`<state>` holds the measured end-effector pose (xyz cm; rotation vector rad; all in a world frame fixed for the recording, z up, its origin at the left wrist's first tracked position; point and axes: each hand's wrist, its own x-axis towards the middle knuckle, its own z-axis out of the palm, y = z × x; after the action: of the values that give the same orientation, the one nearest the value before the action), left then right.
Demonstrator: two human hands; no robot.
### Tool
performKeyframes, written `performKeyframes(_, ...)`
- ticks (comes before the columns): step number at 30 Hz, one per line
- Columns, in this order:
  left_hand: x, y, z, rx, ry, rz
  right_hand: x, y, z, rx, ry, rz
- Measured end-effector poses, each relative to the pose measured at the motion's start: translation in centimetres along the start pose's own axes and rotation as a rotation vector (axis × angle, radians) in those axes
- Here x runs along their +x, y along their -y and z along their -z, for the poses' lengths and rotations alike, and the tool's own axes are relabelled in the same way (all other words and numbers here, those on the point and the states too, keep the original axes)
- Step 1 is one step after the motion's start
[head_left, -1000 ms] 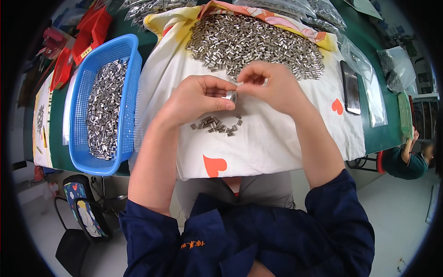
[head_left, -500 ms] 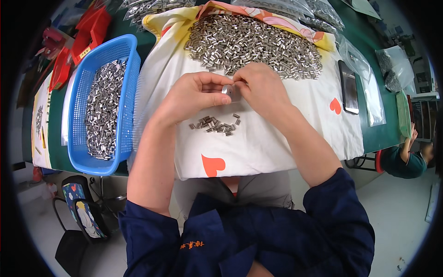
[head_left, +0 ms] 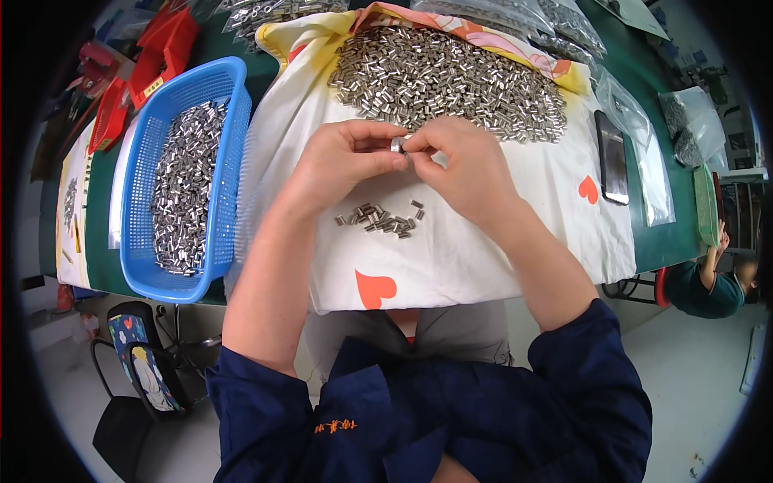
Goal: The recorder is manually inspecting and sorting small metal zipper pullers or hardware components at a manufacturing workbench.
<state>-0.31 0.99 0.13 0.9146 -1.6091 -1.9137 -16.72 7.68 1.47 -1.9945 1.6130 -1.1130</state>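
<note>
Both hands meet over a white cloth (head_left: 451, 258), the left hand (head_left: 342, 165) and right hand (head_left: 463, 169) pinching one small metal sleeve (head_left: 398, 145) between thumbs and fingertips; over the past second they have barely shifted, so the same piece remains in work. Just below them lies a small cluster of sleeves (head_left: 382, 219), beyond them a large heap (head_left: 451, 80), to the left a blue basket (head_left: 217, 105) of more. What the fingertips do to the sleeve is hidden
</note>
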Motion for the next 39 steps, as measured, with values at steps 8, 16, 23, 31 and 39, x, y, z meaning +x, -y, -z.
performKeyframes(8, -0.2, -0.1, 0.0, -0.008, -0.017, -0.013, 0.2, -0.2, 0.9, 0.094, 0.075, -0.081)
performKeyframes(16, -0.5, -0.5, 0.1, -0.002, 0.072, 0.061, 1.1, -1.1, 2.1, 0.171, 0.204, -0.329)
performKeyframes(23, -0.3, -0.4, 0.0, 0.051, 0.073, 0.070, 0.9, -3.4, 0.3, -0.414, 0.028, 0.188)
performKeyframes(31, 0.0, -0.3, 0.1, 0.015, 0.025, 0.051, 0.4, -2.0, 0.5, -0.312, 0.068, 0.089)
performKeyframes(39, -0.2, -0.5, 0.0, 0.012, 0.012, -0.001, 0.4, 0.0, 1.0, 0.142, 0.087, -0.106)
